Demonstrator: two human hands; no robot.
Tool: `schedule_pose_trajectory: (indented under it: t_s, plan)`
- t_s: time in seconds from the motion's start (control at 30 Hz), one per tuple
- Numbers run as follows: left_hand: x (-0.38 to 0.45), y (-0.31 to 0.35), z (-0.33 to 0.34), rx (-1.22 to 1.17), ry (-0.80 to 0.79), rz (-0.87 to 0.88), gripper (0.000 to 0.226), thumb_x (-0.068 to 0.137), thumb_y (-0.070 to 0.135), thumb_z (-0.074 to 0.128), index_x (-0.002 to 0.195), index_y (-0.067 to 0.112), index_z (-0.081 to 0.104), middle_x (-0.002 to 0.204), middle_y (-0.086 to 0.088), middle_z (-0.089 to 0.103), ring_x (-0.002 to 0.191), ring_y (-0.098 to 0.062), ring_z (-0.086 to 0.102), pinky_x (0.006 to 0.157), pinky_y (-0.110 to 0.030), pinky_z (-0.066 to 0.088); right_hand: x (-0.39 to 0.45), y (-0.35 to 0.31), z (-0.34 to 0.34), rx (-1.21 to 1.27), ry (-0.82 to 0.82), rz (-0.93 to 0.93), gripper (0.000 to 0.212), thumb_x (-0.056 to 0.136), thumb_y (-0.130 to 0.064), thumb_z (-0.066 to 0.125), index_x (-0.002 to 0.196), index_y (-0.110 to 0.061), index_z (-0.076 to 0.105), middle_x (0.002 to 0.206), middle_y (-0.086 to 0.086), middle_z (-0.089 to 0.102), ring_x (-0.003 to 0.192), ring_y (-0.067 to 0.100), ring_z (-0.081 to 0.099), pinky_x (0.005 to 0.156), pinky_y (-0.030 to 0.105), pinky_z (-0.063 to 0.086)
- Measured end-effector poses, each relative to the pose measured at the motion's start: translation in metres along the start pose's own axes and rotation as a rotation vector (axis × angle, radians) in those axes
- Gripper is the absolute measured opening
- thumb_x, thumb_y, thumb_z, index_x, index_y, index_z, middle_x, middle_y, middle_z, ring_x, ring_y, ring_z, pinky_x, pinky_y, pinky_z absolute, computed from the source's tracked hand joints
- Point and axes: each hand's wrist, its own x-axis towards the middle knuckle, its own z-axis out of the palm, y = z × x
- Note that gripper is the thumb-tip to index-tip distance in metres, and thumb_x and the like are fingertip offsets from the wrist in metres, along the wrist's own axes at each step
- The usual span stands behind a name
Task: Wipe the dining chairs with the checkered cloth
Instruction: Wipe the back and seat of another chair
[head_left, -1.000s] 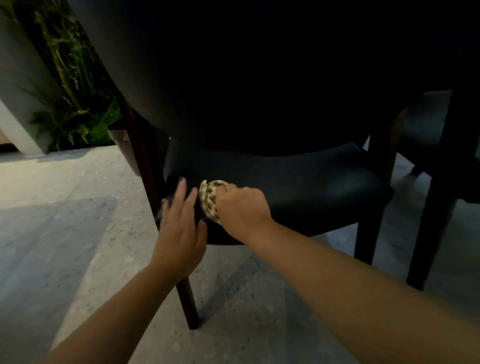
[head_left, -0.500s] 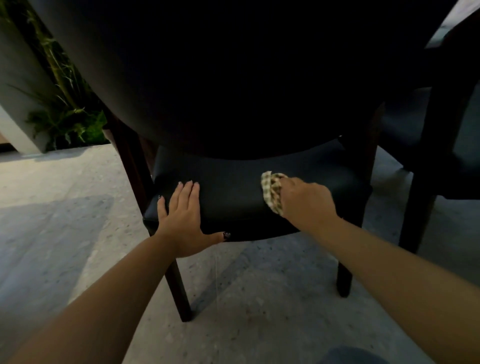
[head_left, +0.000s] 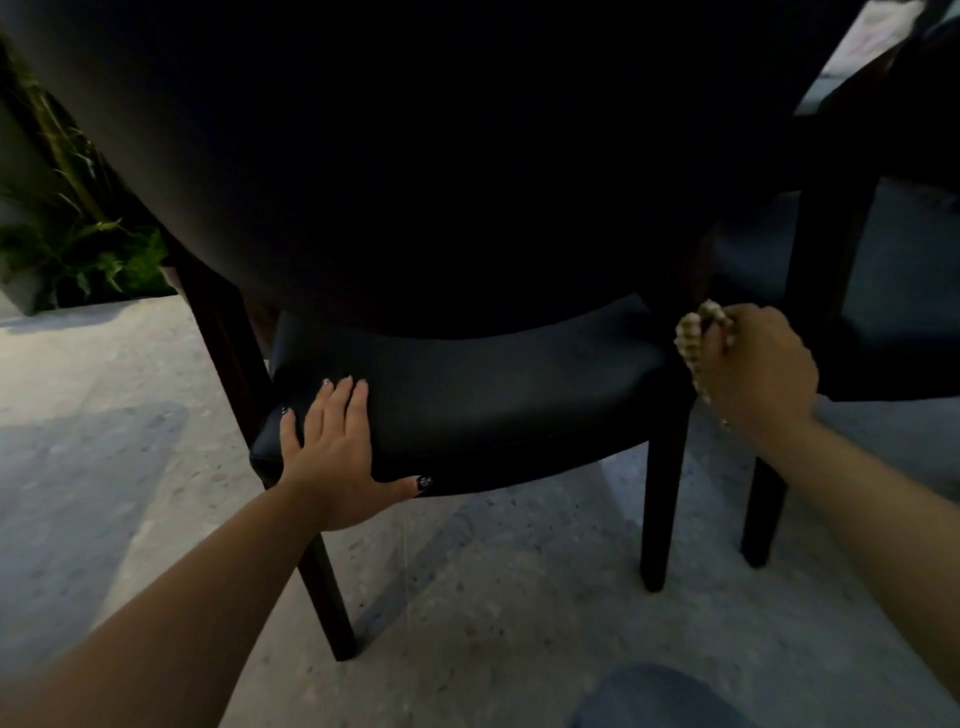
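Observation:
A dark dining chair (head_left: 498, 400) with a black padded seat and dark wooden legs stands in front of me, its broad backrest filling the top of the view. My left hand (head_left: 337, 447) lies flat on the seat's front left corner, fingers straight and thumb along the front edge. My right hand (head_left: 753, 364) grips the bunched checkered cloth (head_left: 693, 343) just past the seat's right edge, by the right rear post. Only a beige and brown fold of the cloth shows beside the fingers.
A second dark chair (head_left: 883, 291) stands close on the right, its leg (head_left: 761, 514) near my right forearm. Green plants (head_left: 78, 260) grow at the far left. Speckled stone floor (head_left: 467, 597) lies below. A blue-clad knee (head_left: 660, 699) shows at the bottom.
My right hand has swept the cloth from the seat's front left across to beyond its right edge. My left hand has settled flat on the front left corner.

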Motion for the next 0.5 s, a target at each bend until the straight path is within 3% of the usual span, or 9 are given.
schedule_pose_trajectory:
  t_s: [0.07,0.13,0.2,0.27,0.37,0.5]
  plan:
    - [0.0,0.001,-0.001,-0.006,0.001,-0.001,0.132,0.058,0.09,0.049,0.151,0.021,-0.014,0.16,0.001,-0.014,0.147,-0.022,-0.018,0.117,-0.054,-0.01,-0.003,-0.009,0.013,0.051,-0.078,0.047,0.024,0.093,-0.028,0.05,0.09,-0.006,0.06,0.092,0.015,0.059,0.072,0.03,0.054,0.062,0.032,0.037]
    - [0.0,0.001,-0.001,-0.006,0.001,-0.002,0.132,0.058,0.089,0.051,0.151,0.022,-0.014,0.16,0.001,-0.014,0.147,-0.022,-0.018,0.116,-0.054,-0.01,-0.014,-0.022,0.029,0.178,-0.197,0.092,0.025,0.091,-0.033,0.052,0.081,-0.011,0.059,0.09,0.011,0.06,0.079,0.028,0.057,0.074,0.038,0.047]
    - [0.0,0.002,-0.001,-0.009,-0.001,-0.008,0.132,0.057,0.089,0.052,0.151,0.023,-0.014,0.16,0.002,-0.015,0.147,-0.021,-0.018,0.116,-0.053,-0.011,-0.027,-0.03,0.042,0.243,-0.174,0.058,0.021,0.088,-0.033,0.059,0.08,-0.014,0.062,0.096,0.009,0.058,0.091,0.028,0.056,0.085,0.042,0.048]
    - [0.002,0.002,0.0,-0.013,0.001,-0.009,0.132,0.057,0.089,0.051,0.151,0.023,-0.015,0.16,0.003,-0.015,0.146,-0.021,-0.019,0.116,-0.053,-0.011,-0.03,-0.027,0.047,0.259,-0.141,-0.015,0.022,0.084,-0.027,0.066,0.096,-0.01,0.069,0.111,0.012,0.058,0.107,0.03,0.053,0.096,0.038,0.042]
    - [0.002,0.0,0.001,-0.013,0.016,-0.001,0.133,0.055,0.091,0.048,0.151,0.023,-0.014,0.16,0.002,-0.014,0.147,-0.021,-0.018,0.114,-0.052,-0.013,-0.027,-0.012,0.048,0.391,-0.267,-0.173,0.034,0.088,-0.013,0.063,0.121,-0.002,0.062,0.13,0.013,0.055,0.127,0.025,0.045,0.109,0.024,0.027]
    - [0.002,-0.001,0.005,-0.016,0.037,0.008,0.134,0.05,0.094,0.04,0.15,0.024,-0.014,0.16,0.003,-0.014,0.146,-0.021,-0.019,0.112,-0.051,-0.016,-0.034,-0.016,0.05,0.424,-0.279,-0.153,0.04,0.093,-0.007,0.052,0.134,-0.003,0.051,0.139,0.012,0.051,0.132,0.024,0.043,0.114,0.033,0.028]
